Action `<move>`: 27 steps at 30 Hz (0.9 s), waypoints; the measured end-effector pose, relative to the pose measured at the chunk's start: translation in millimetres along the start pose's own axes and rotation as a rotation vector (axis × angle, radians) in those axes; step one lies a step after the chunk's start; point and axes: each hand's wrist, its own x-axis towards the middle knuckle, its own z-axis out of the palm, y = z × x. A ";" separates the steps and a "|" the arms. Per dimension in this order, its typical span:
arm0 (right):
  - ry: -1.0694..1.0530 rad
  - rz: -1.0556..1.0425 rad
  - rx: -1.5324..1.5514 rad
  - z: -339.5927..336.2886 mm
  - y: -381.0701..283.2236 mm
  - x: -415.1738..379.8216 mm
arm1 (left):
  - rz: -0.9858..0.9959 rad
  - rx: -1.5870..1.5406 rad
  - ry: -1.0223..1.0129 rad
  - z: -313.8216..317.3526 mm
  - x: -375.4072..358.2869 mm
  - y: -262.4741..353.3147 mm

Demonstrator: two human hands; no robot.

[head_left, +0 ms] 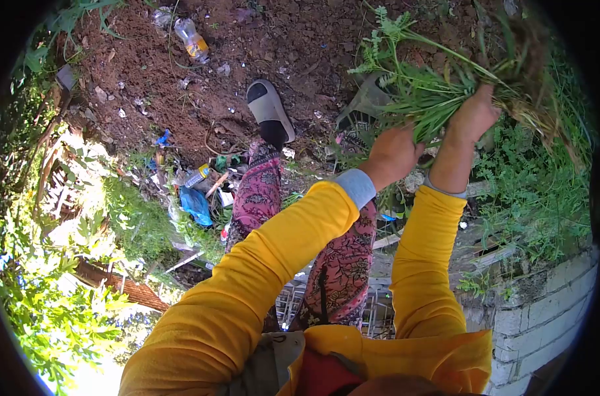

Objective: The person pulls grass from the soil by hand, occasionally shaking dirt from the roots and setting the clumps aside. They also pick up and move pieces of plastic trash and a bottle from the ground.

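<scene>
A bunch of green plants (438,96) with long leaves and a feathery stem is in my right hand (473,117), whose fingers are wrapped round it. Brownish roots or dry stalks (534,115) stick out on the bunch's right side, partly blurred. My left hand (394,156) is closed just below and left of the bunch, by the leaf tips. What it grips, if anything, is hidden.
Two sandalled feet stand on reddish soil (141,86). A plastic bottle (193,41) lies at the upper left. Litter with a blue bag (195,206) is left of the legs. Weeds (524,191) and a pale block wall (544,310) are at the right.
</scene>
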 end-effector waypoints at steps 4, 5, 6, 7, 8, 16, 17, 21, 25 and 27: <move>-0.302 -0.777 -0.968 -30.5 106.4 70.6 | -0.185 -0.034 -0.007 17.3 14.8 -7.9; -0.664 -1.121 -1.594 -42.3 164.9 96.0 | -0.208 -0.002 -0.026 23.6 15.5 -18.8; -0.594 -0.728 -1.480 -47.5 201.0 91.2 | -0.235 0.030 -0.048 35.3 11.0 -39.9; -0.517 -0.352 -1.331 -44.9 220.0 82.8 | -0.263 0.065 -0.067 41.0 9.3 -53.3; -0.598 -0.371 -1.269 -39.8 209.7 77.1 | -0.241 0.044 -0.048 40.1 8.4 -54.9; -0.432 -0.494 -1.087 -34.5 49.2 31.5 | -0.105 -0.159 -0.060 58.8 -19.4 -12.7; -0.408 -0.534 -1.055 -38.2 27.3 37.3 | -0.098 -0.186 -0.095 56.9 -20.4 12.8; -0.265 -0.754 -1.084 -65.0 -56.8 77.3 | 0.024 -0.321 -0.172 72.4 -7.8 80.5; -0.422 -0.681 -1.736 -188.9 33.2 188.6 | 0.018 -0.231 -0.243 97.0 -22.1 75.2; -0.525 -0.142 -2.163 -269.1 89.0 218.4 | 0.014 -0.114 -0.303 95.2 -40.3 55.4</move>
